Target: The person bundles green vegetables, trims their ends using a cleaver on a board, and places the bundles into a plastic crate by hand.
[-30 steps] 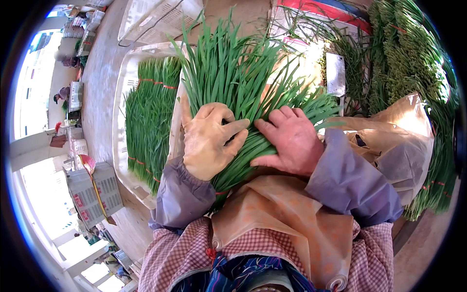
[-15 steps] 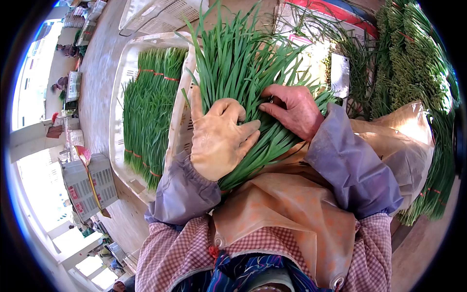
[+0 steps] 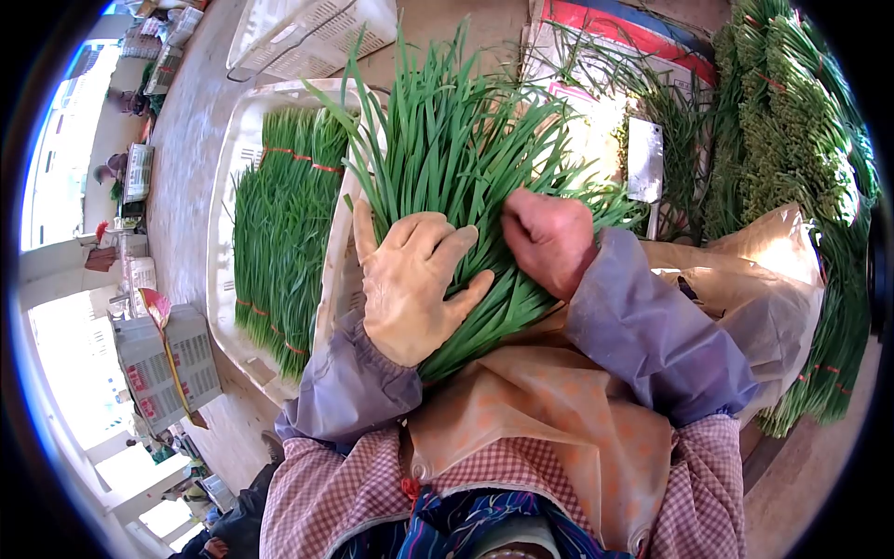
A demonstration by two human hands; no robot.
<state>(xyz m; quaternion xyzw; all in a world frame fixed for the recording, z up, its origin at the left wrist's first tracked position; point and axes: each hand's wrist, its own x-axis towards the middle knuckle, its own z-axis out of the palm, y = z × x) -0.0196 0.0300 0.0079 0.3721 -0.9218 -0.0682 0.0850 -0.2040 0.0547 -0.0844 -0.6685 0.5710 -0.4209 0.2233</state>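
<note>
Well left of the chive heap (image 3: 456, 158), I see a grey crate (image 3: 196, 349). Just left of the heap, a white crate (image 3: 341, 270) holds chive bundles (image 3: 284, 224) tied with red bands. My gloved left hand (image 3: 408, 289) lies palm down on the heap's left side, its fingers spread wide over the leaves. The heap itself lies loose under both hands, leaf tips fanning away from the orange-patterned apron (image 3: 521, 401). On the heap's right side, my bare right hand (image 3: 551, 244) has its fingers curled under; I cannot tell whether they grip any leaves. Right of the heap I make out a cleaver (image 3: 644, 160), a crumpled plastic sheet (image 3: 778, 247) and, farthest right, stacked bundles (image 3: 792, 121).
</note>
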